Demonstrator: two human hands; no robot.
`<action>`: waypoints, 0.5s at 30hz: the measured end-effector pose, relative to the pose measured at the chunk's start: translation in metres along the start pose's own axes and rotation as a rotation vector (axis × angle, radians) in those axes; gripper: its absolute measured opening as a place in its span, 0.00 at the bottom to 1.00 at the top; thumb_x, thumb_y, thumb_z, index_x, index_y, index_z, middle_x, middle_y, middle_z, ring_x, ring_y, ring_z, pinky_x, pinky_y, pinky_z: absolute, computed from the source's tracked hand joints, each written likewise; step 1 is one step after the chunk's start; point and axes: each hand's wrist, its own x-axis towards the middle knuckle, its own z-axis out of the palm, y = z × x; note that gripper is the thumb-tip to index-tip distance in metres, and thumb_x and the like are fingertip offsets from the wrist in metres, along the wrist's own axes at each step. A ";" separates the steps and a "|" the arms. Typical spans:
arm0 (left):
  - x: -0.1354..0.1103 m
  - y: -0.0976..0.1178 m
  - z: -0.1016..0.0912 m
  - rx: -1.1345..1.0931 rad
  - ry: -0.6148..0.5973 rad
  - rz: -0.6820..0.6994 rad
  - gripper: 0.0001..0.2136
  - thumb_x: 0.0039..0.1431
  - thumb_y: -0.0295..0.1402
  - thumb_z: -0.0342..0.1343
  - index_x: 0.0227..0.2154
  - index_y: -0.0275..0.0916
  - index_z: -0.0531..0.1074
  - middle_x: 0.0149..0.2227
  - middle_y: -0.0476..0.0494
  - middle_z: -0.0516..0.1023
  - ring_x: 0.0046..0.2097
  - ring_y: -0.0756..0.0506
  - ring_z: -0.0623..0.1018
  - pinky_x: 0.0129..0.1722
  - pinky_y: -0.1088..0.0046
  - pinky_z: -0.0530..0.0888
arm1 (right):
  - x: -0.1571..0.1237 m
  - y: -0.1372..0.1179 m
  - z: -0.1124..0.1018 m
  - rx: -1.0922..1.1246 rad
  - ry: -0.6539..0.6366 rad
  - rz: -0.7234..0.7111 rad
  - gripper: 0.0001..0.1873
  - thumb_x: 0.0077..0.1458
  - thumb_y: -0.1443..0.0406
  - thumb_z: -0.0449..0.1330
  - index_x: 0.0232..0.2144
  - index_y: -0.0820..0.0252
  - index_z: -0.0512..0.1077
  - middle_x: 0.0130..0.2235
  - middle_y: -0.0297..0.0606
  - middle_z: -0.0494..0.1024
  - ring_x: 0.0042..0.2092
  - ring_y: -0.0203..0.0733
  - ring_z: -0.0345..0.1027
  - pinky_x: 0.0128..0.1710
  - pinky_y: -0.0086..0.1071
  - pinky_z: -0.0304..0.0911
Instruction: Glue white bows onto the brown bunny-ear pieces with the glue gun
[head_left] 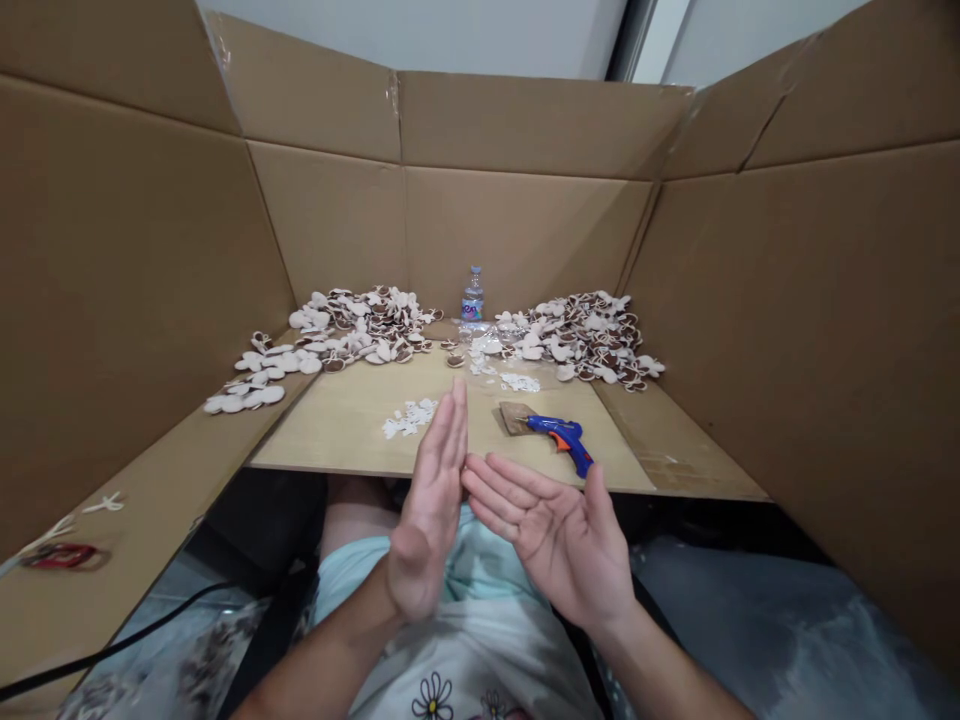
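Observation:
My left hand (435,510) is raised above my lap with its fingers straight and held on edge. Beside it, my right hand (562,540) lies palm up with fingers stretched out, their tips at or close to the left palm; I cannot tell if they touch. Neither hand holds anything. Beyond the right hand, a blue glue gun (559,432) with an orange trigger rests on the board, its nozzle over a small brown pad (516,418). A little heap of small white cut-out pieces (410,418) lies beyond the left hand.
Piles of white and brown round pieces stand at the back left (367,325) and back right (577,338). Between them is a water bottle (472,300). Cardboard walls (525,215) enclose the pale board (330,430). A red tool (61,556) lies far left, above a black cable (150,632).

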 end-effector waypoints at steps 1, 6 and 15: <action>0.000 0.002 0.000 -0.008 0.006 0.000 0.39 0.47 0.62 0.53 0.59 0.45 0.65 0.68 0.49 0.54 0.70 0.39 0.42 0.68 0.65 0.41 | 0.000 -0.001 0.000 0.027 -0.003 0.005 0.50 0.57 0.39 0.26 0.50 0.64 0.73 0.55 0.54 0.73 0.56 0.52 0.68 0.58 0.54 0.58; -0.002 0.010 -0.009 0.113 -0.018 0.000 0.35 0.51 0.55 0.57 0.59 0.43 0.66 0.67 0.46 0.56 0.69 0.38 0.47 0.68 0.62 0.43 | 0.000 -0.003 -0.001 0.180 -0.059 -0.014 0.46 0.60 0.41 0.28 0.49 0.62 0.75 0.54 0.52 0.73 0.57 0.52 0.67 0.58 0.55 0.57; -0.005 0.014 -0.007 0.672 0.105 -0.034 0.12 0.44 0.29 0.69 0.34 0.47 0.82 0.57 0.47 0.73 0.65 0.33 0.61 0.66 0.48 0.50 | 0.001 0.003 0.001 0.140 -0.059 -0.065 0.44 0.60 0.41 0.29 0.52 0.60 0.72 0.58 0.49 0.71 0.59 0.51 0.65 0.61 0.53 0.54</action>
